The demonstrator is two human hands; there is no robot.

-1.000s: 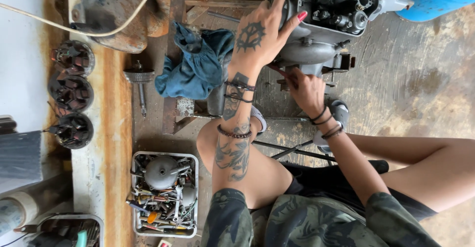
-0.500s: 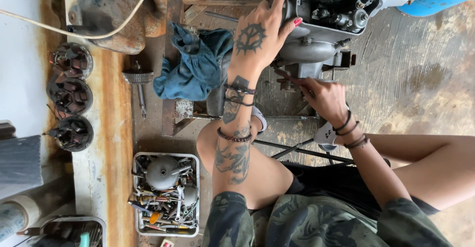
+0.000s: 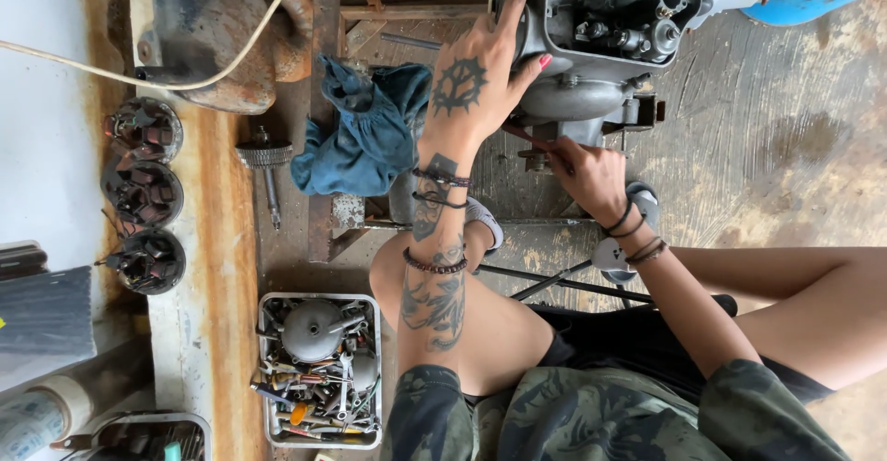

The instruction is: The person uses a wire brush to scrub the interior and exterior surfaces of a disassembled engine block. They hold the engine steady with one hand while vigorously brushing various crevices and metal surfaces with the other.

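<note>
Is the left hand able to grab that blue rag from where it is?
Probably yes. The left hand rests on the grey engine, and the blue rag lies right beside its wrist with nothing between.

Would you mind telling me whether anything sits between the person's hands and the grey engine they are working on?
Nothing visible does. The left hand already lies flat on the side of the grey engine, and the right hand is at its underside. The blue rag lies off to the side of the left hand, not in between.
</note>
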